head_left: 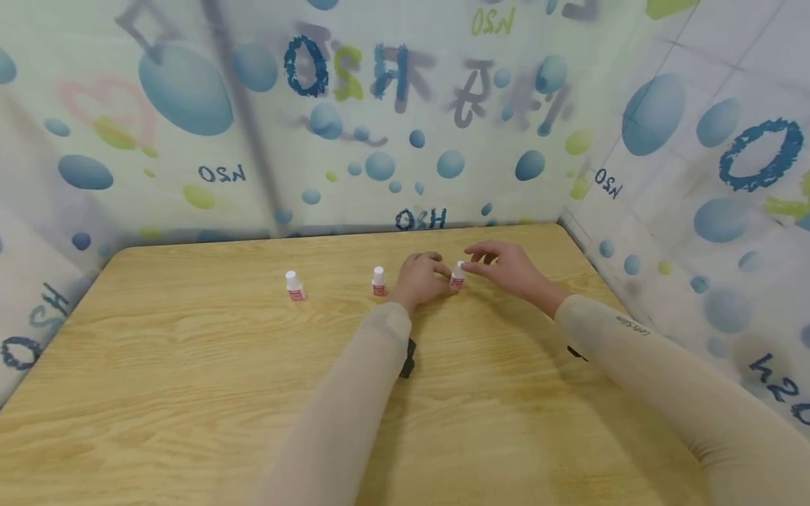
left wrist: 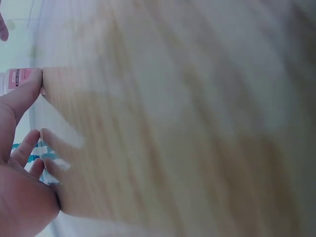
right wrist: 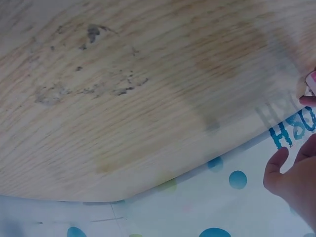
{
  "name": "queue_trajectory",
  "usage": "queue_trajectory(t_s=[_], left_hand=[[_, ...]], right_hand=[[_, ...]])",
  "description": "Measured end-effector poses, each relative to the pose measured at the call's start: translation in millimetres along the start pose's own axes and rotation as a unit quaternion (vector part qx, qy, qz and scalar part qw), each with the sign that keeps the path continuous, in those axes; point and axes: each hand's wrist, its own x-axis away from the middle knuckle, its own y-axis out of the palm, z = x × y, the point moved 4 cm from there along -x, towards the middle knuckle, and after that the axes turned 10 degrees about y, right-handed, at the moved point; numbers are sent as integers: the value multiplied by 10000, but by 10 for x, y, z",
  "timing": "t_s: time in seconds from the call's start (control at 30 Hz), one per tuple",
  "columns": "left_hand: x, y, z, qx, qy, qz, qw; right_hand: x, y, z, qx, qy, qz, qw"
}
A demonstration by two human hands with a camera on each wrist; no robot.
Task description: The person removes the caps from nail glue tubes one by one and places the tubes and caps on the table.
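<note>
Toward the back of the table, my left hand [head_left: 422, 280] pinches the lower part of a small bottle [head_left: 457, 278] with a white cap and a pink label. The bottle stands upright, and its label [left wrist: 20, 78] shows beside a finger in the left wrist view. My right hand [head_left: 503, 268] hovers at the cap with its fingers loosely bent. In the right wrist view, that hand [right wrist: 298, 175] is apart from the bottle [right wrist: 311, 83]. Left of my hands stand two similar bottles, one close to my left wrist [head_left: 378, 282] and one farther left [head_left: 294, 287].
The wooden table [head_left: 190, 379] runs back to a wall covering [head_left: 380, 126] printed with bubbles and letters, which also closes off the right side. Dark smudges [right wrist: 94, 34] mark the tabletop in the right wrist view. Black strap pieces [head_left: 408, 358] show beside the left sleeve.
</note>
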Motion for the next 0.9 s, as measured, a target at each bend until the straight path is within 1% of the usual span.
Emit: queue_trajectory(t_s=[0.1,0.2,0.4,0.6,0.73,0.9], left_hand=[[0,9,-15,-17,4,34,10000],[-1,13,-22,-55,-5,45,10000],[13,16,0,-5,-57,-9,10000],[-3,47,-10,-210,23,-86,9997],[-15,61,-27,-261,13,-99,9996],[-5,46,-36,-224,-39,-93,9997]], right_hand=[[-9,17,-17,55,86,-73,9999],[-17,45,-20,63,76,-92,9999],[-5,86,-44,90,24,133,9999],[26,106,-90,217,38,176,9996],[29,127,-86,232,-82,205,9995],[28,161,-126,230,-445,283,9983]])
